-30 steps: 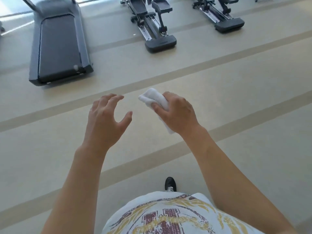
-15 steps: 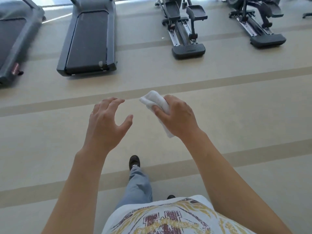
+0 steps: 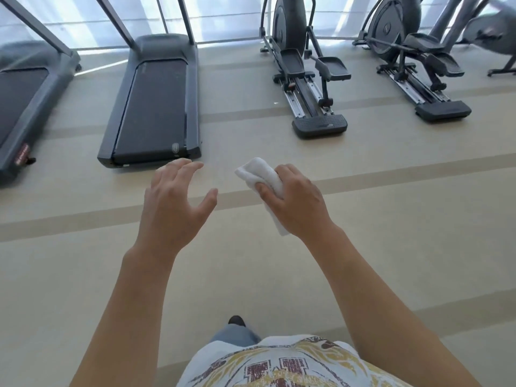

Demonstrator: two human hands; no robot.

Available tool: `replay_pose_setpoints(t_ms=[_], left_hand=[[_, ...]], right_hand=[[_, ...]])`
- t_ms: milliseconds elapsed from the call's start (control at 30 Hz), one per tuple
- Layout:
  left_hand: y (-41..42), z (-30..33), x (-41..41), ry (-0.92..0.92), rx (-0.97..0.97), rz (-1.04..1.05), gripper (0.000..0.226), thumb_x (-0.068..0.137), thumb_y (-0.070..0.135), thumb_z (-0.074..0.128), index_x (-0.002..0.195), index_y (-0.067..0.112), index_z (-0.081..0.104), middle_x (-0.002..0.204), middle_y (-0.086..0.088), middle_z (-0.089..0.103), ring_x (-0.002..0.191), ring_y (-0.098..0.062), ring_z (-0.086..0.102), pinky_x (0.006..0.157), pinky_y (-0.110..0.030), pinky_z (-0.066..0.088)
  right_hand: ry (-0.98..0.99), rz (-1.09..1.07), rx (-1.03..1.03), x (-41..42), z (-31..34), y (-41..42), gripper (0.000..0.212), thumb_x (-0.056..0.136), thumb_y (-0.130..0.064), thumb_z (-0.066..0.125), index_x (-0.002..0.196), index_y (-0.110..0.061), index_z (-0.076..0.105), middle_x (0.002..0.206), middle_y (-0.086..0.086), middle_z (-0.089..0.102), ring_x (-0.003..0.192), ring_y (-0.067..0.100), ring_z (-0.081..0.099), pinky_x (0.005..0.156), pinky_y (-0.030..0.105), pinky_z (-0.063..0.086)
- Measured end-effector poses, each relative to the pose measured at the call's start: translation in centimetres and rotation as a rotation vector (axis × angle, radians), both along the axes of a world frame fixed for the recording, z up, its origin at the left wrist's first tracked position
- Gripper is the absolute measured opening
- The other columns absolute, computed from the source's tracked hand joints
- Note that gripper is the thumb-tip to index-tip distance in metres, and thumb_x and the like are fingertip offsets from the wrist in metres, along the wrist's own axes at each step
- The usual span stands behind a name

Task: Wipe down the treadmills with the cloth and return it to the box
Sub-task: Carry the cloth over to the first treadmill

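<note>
The cloth (image 3: 261, 174) is bunched in our right hand (image 3: 293, 202), fingers and thumb closed around its middle. One white end sticks out ahead of the knuckles toward the machines, and a thinner tail hangs out below the heel of the palm. It is up in the air over the beige floor (image 3: 391, 233), touching nothing but the hand. Our left hand (image 3: 173, 208) is beside it, apart from the cloth, fingers spread and slightly curled, holding nothing.

We count two treadmills ahead: one treadmill (image 3: 153, 107) seen nearly whole just past the left fingertips, and a second treadmill (image 3: 25, 107) cut off at the left edge. To the right we count two ellipticals, a near elliptical (image 3: 307, 88) and a far elliptical (image 3: 413, 68), with part of another machine at the top right corner, too blurred to name. One cloth is in view. One shoe (image 3: 236, 320) shows below, past our printed shirt (image 3: 279, 364).
</note>
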State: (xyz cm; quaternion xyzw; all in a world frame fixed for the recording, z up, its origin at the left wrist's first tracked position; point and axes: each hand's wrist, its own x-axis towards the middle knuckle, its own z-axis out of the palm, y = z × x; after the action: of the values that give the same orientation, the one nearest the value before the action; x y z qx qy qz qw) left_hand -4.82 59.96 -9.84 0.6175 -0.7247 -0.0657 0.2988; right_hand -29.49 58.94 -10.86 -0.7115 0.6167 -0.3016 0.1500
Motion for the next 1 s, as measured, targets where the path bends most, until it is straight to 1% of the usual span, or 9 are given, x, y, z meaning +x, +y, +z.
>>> replay_pose_setpoints(t_ms=[133,300,467,600,767,900,1000], left_hand=[[-5.7,1.2,2.9,0.009,-0.018,-0.015,0.061,0.093,0.052,0.057,0.143,0.018,0.060,0.147,-0.002,0.057,0.142,-0.027,0.045,0.118,-0.048,0.039],[-9.8,0.2,5.0,0.042,-0.003,-0.013,0.060,0.092,0.051,0.058,0.142,0.018,0.060,0.147,-0.001,0.057,0.140,-0.026,0.047,0.116,-0.047,0.041],[-14.2,-0.7,7.3,0.034,0.018,0.038,0.062,0.092,0.054,0.055,0.142,0.018,0.060,0.147,-0.002,0.057,0.139,-0.028,0.048,0.115,-0.049,0.042],[-18.7,-1.0,8.5,0.033,0.020,0.103,0.061,0.092,0.052,0.057,0.143,0.019,0.060,0.147,-0.002,0.056,0.140,-0.026,0.046,0.114,-0.048,0.041],[-25.9,-1.4,7.8,0.024,0.003,0.167,0.062,0.092,0.053,0.056,0.143,0.018,0.061,0.146,-0.002,0.057,0.139,-0.027,0.047,0.115,-0.048,0.042],[-32.6,-0.9,6.4,0.007,0.015,0.206,0.063,0.091,0.054,0.055,0.143,0.018,0.061,0.146,-0.002,0.057,0.139,-0.027,0.047,0.115,-0.046,0.042],[-37.6,0.0,5.0,0.020,0.012,0.225,0.061,0.092,0.053,0.056,0.142,0.019,0.061,0.146,-0.001,0.057,0.139,-0.026,0.047,0.116,-0.048,0.041]], right_hand=[[0.005,-0.011,-0.038,3.3,1.2,-5.2,0.036,0.102,-0.055,0.054,0.087,-0.023,0.045,0.087,-0.009,0.047,0.069,0.019,0.050,0.064,0.032,0.035],[0.022,0.002,-0.023,5.7,1.2,-10.5,0.036,0.102,-0.054,0.054,0.087,-0.022,0.046,0.086,-0.009,0.048,0.069,0.019,0.051,0.064,0.033,0.036],[0.033,0.062,-0.010,8.0,0.6,-16.3,0.036,0.102,-0.053,0.055,0.087,-0.021,0.047,0.086,-0.008,0.049,0.069,0.019,0.051,0.064,0.033,0.035],[0.033,0.117,-0.004,9.2,0.1,-21.9,0.036,0.102,-0.052,0.055,0.087,-0.021,0.045,0.085,-0.009,0.048,0.069,0.020,0.051,0.063,0.033,0.034],[0.023,0.177,-0.002,9.0,-0.2,-30.9,0.039,0.102,-0.054,0.053,0.090,-0.018,0.048,0.086,-0.008,0.050,0.070,0.021,0.052,0.063,0.034,0.035],[0.023,0.234,0.007,8.2,0.6,-38.7,0.037,0.102,-0.054,0.052,0.097,-0.017,0.051,0.088,-0.008,0.052,0.074,0.021,0.053,0.066,0.035,0.036],[0.012,0.260,0.015,6.8,1.4,-44.2,0.037,0.102,-0.054,0.052,0.096,-0.018,0.050,0.086,-0.009,0.051,0.073,0.020,0.052,0.066,0.035,0.036]])
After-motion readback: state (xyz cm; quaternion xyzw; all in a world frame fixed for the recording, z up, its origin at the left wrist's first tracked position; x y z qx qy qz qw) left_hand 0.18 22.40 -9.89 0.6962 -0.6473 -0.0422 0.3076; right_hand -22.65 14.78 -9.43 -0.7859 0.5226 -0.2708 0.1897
